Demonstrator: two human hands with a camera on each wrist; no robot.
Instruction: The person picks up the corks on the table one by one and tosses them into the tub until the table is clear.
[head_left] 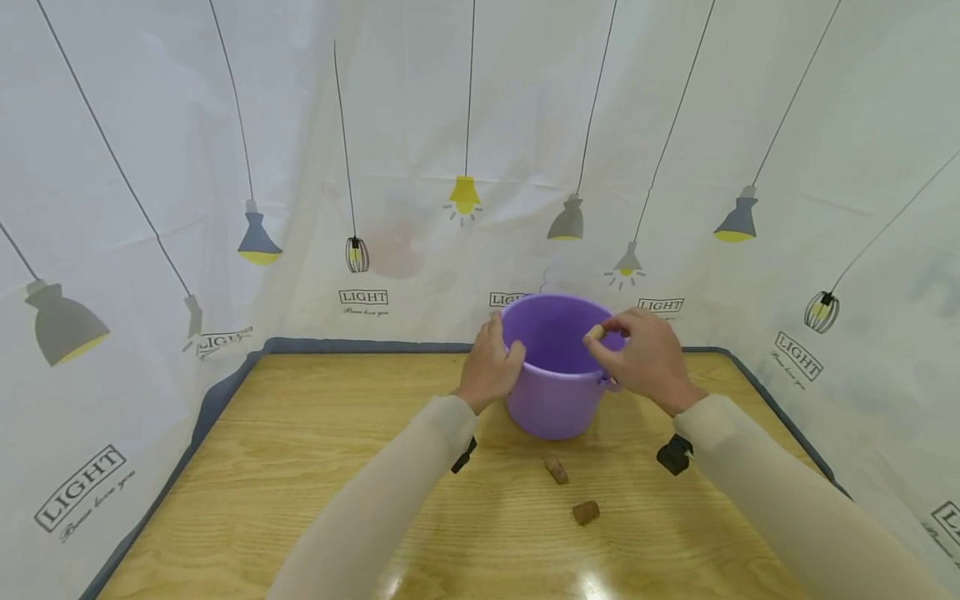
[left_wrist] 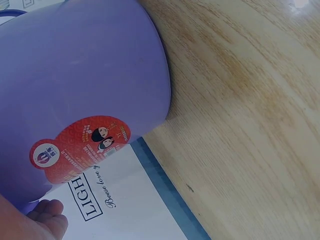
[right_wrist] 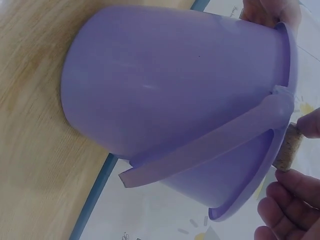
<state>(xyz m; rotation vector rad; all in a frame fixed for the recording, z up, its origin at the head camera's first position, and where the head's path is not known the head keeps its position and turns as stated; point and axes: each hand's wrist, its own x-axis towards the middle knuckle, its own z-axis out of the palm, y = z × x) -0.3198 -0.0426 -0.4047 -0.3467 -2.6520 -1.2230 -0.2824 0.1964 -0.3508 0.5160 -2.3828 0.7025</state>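
A purple bucket (head_left: 555,404) stands upright at the back of the wooden table. My left hand (head_left: 489,364) holds its rim at the left, the thumb on the near side; the left wrist view shows curled fingertips (left_wrist: 50,216) by the rim and a red sticker (left_wrist: 90,145) on the bucket's wall. Between thumb and fingers, my right hand (head_left: 647,354) pinches a cork (right_wrist: 288,147) at the bucket's right rim. Two more corks lie on the table in front of the bucket, one mottled cork (head_left: 556,470) and one brown cork (head_left: 586,512) closer to me.
The bucket's handle (right_wrist: 200,145) hangs down along its outside wall. Behind and beside the wooden table (head_left: 337,467) runs a white curtain (head_left: 412,125) printed with lamps, with a dark blue border (head_left: 360,345) along the table's edge.
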